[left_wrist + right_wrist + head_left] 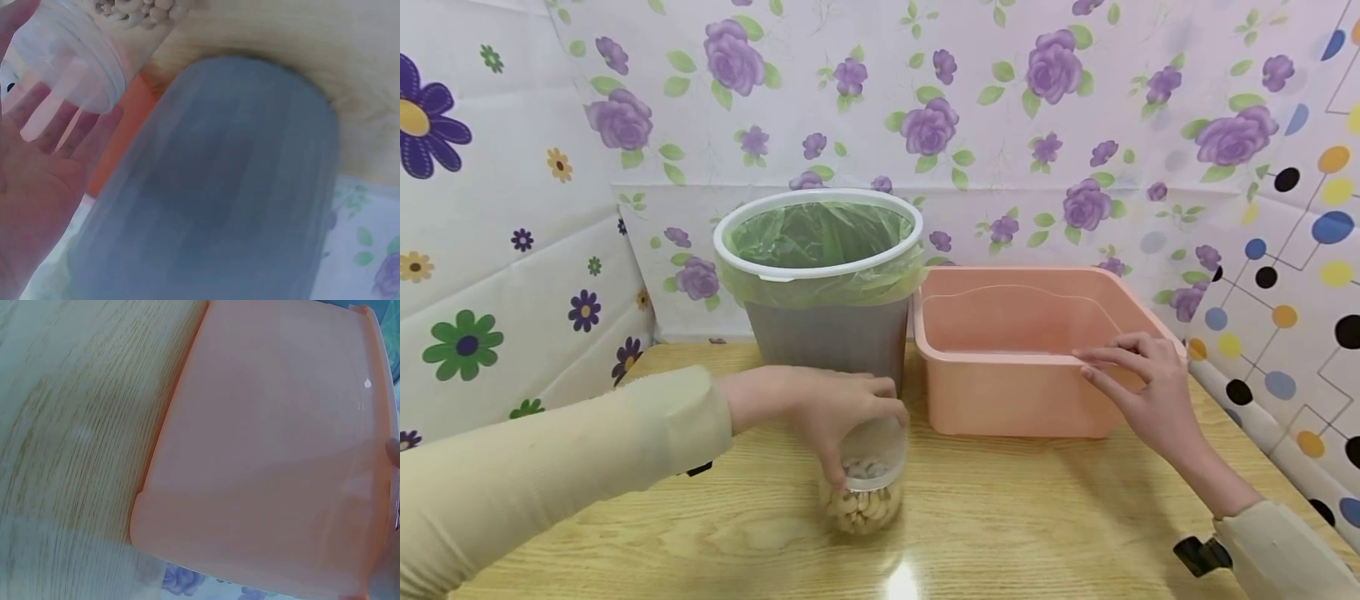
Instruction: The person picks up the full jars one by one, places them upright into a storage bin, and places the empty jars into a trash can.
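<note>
My left hand (846, 408) grips a clear plastic jar (865, 500) by its upper part. Pale nuts, curved like cashews, fill the lower part of the jar, which is over the table in front of the bin. In the left wrist view the jar's translucent upper end (81, 69) lies against the fingers, with the nuts (147, 9) beyond it. At the front rim of a pink plastic basin (1015, 396), my right hand (1150, 383) pinches the edge between thumb and fingers. In the right wrist view only a fingertip (394, 451) shows at that rim.
Behind the jar stands a grey bin (827, 333) lined with a green bag (820, 233) under a white ring rim. The basin is right beside it. Wood-grain table (715, 533) lies below, with floral sheets (850, 125) hanging around the back and sides.
</note>
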`<action>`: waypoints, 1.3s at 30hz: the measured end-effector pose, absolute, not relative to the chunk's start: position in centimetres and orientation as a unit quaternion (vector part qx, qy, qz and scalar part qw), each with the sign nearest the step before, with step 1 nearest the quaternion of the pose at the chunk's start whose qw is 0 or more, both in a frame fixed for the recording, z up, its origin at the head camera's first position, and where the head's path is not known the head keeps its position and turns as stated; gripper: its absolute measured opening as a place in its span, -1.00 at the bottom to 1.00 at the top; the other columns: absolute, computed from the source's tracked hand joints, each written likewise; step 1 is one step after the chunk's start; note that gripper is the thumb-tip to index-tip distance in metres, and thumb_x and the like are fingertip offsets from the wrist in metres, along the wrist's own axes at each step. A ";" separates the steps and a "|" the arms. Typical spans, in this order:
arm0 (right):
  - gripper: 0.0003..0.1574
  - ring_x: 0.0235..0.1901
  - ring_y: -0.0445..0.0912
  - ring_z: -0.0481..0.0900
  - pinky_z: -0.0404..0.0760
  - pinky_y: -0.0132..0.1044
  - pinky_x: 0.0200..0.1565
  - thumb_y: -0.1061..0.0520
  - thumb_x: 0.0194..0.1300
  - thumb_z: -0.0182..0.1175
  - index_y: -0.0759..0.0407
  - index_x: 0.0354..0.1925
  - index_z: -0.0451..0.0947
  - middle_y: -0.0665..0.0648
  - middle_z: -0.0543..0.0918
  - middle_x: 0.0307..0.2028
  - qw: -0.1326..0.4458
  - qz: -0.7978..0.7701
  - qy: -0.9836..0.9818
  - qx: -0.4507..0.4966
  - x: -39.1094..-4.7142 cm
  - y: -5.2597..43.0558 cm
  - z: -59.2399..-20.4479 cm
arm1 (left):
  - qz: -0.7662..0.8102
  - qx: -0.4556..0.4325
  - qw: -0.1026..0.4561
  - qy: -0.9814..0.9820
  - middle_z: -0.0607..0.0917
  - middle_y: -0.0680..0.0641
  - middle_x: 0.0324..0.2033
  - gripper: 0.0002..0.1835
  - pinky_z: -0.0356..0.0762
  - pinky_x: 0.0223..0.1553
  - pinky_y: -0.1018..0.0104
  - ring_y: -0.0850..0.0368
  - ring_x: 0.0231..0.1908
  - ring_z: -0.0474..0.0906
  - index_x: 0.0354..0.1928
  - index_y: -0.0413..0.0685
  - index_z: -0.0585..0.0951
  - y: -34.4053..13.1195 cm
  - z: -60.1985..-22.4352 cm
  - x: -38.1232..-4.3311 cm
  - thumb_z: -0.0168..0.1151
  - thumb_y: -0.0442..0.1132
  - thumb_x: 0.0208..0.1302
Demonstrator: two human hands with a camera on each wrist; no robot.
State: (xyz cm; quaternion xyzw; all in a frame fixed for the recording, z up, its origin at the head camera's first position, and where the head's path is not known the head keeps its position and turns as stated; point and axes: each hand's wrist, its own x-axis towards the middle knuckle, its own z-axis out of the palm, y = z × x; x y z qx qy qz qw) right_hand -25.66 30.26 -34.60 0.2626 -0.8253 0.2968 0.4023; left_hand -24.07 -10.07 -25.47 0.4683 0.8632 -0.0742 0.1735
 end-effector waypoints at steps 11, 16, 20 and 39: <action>-0.59 -0.17 -0.33 0.23 0.09 -0.34 -0.12 0.36 -0.10 0.51 0.06 -0.21 0.79 0.06 0.57 -0.24 0.414 0.301 -0.819 0.261 -25.8 30.2 -34.9 | -0.071 0.507 0.204 0.835 0.32 -0.03 0.32 -0.05 0.36 0.38 0.27 0.13 0.31 0.29 0.39 0.10 0.31 -7.0 -20.4 -25.3 0.57 0.04 -0.07; -0.60 -0.16 -0.35 0.23 0.08 -0.32 -0.11 0.37 -0.10 0.50 0.08 -0.22 0.79 0.06 0.57 -0.24 0.408 0.303 -0.821 0.260 -25.7 30.2 -34.9 | -0.079 0.502 0.201 0.837 0.31 -0.05 0.34 -0.04 0.38 0.37 0.22 0.12 0.33 0.28 0.41 0.11 0.28 -5.9 -18.4 -25.6 0.55 0.05 -0.04; -0.60 -0.16 -0.36 0.23 0.09 -0.32 -0.11 0.36 -0.09 0.50 0.07 -0.21 0.79 0.06 0.57 -0.25 0.412 0.302 -0.819 0.262 -25.6 30.3 -34.7 | -0.078 0.491 0.195 0.846 0.31 -0.02 0.33 -0.05 0.40 0.33 0.17 0.11 0.33 0.27 0.41 0.16 0.28 -4.7 -16.5 -25.8 0.54 0.06 -0.04; -0.56 -0.19 -0.35 0.22 0.09 -0.32 -0.16 0.38 -0.11 0.50 0.07 -0.20 0.79 0.06 0.56 -0.26 0.409 0.298 -0.823 0.257 -25.7 30.2 -34.6 | -0.054 0.465 0.191 0.863 0.29 -0.03 0.39 -0.10 0.41 0.30 0.26 0.12 0.31 0.30 0.46 0.21 0.22 0.6 -9.7 -28.1 0.44 0.07 0.10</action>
